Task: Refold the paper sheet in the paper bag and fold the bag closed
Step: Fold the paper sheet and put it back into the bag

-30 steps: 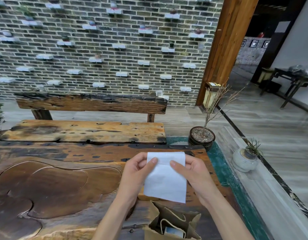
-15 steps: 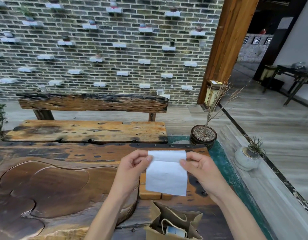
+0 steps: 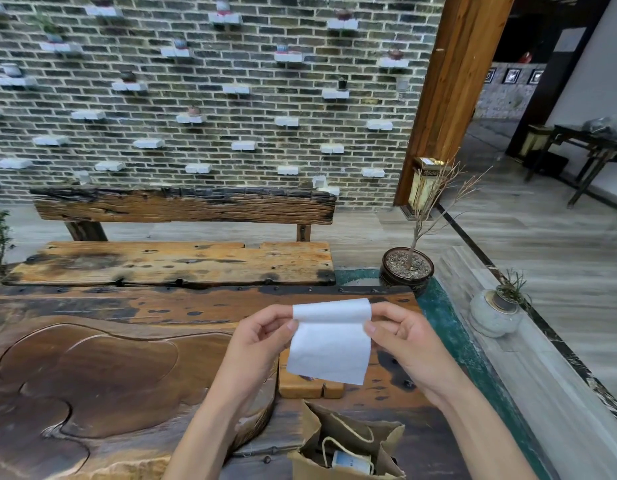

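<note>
A white paper sheet [image 3: 329, 344] hangs in the air above the wooden table [image 3: 127, 358], its top edge curled over toward me. My left hand [image 3: 262, 336] pinches its upper left corner and my right hand [image 3: 400, 336] pinches its upper right corner. Below the sheet, at the near edge of the table, a brown paper bag [image 3: 348, 448] with cord handles stands open. A small pale object shows inside the bag.
A small light wooden block [image 3: 310, 386] lies on the table behind the sheet. A wooden bench [image 3: 175, 261] stands beyond the table. A dark pot with a bare twig [image 3: 407, 271] and a pale round pot [image 3: 494, 313] stand to the right.
The top edge of the sheet has folded further over toward me and the hanging part looks shorter. Both hands have stayed on the top corners.
</note>
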{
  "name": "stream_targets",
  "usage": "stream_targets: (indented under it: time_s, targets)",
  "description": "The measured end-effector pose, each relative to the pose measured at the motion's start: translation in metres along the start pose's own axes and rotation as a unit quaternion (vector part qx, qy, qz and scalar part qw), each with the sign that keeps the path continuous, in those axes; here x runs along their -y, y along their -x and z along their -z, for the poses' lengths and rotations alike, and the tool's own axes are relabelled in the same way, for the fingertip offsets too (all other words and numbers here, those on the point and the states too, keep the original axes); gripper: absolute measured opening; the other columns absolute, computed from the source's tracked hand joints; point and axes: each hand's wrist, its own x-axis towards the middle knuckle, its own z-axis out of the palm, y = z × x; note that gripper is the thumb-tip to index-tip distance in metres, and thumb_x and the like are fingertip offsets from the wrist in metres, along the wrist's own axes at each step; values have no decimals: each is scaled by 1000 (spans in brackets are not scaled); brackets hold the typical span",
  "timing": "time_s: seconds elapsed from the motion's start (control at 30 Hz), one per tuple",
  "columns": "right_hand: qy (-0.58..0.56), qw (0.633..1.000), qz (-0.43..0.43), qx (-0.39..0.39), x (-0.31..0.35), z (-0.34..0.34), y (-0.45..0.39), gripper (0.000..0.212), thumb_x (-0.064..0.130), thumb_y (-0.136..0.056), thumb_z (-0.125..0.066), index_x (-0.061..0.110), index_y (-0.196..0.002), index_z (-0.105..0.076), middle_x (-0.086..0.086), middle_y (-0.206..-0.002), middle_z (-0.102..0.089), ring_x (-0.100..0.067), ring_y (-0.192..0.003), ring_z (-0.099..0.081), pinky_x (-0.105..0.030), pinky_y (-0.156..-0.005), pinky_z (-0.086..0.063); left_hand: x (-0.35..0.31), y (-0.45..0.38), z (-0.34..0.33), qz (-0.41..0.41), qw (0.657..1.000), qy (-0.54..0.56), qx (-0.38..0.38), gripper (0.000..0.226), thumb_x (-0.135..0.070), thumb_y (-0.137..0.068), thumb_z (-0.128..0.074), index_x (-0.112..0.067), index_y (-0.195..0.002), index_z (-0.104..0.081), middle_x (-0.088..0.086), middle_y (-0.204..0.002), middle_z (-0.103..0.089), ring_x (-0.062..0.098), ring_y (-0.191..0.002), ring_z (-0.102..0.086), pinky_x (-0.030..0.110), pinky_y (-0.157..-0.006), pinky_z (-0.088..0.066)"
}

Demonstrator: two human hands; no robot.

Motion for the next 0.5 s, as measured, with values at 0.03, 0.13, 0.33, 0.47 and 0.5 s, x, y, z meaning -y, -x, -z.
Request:
stream_targets:
  time_s: [0.03, 0.13, 0.33, 0.47, 0.5]
  targets:
    - [4, 1000, 1, -3, 0, 0, 0, 23, 7, -95, -57, 11, -115, -67, -9, -105, -77, -26, -102, -72, -39, -93, -54, 0, 0, 0, 2, 1000, 3, 2, 22, -3, -94, -59, -13, -101, -77, 13, -105, -77, 22, -96, -71, 28, -77, -53]
    - [22, 1000, 5, -22, 1, 0, 1, 24, 2, -94, -57, 12, -109, -73, -3, -105, -78, -24, -102, -71, -45, -91, -53, -1, 1, -1, 7, 1000, 7, 7, 23, -1, -95, -57, -10, -101, -77, 13, -106, -77, 21, -97, -71, 24, -76, -55]
    - [30, 999, 10, -28, 0, -2, -2, 30, 1, -97, -53, 17, -109, -76, 4, -111, -76, -17, -108, -69, -42, -95, -54, -1, 2, -3, 0, 1000, -17, 9, 30, 3, -97, -51, -9, -100, -78, 13, -105, -78, 22, -100, -71, 32, -87, -53]
    - [51, 998, 22, -35, -2, -3, -3, 30, 0, -95, -54, 16, -107, -77, 8, -109, -76, -7, -108, -68, -25, -92, -53, 2, 1, -1, -3, 1000, -23, -3, 31, 10, -95, -45, 3, -95, -75, 18, -102, -77, 22, -94, -71, 31, -86, -54]
    - [58, 997, 24, -36, -2, -3, -2, 32, -2, -95, -54, 17, -99, -79, 10, -104, -77, -5, -104, -69, -21, -87, -53, 3, 0, -1, -5, 1000, -23, -5, 31, 11, -95, -45, 4, -93, -75, 16, -101, -77, 21, -93, -70, 29, -85, -54]
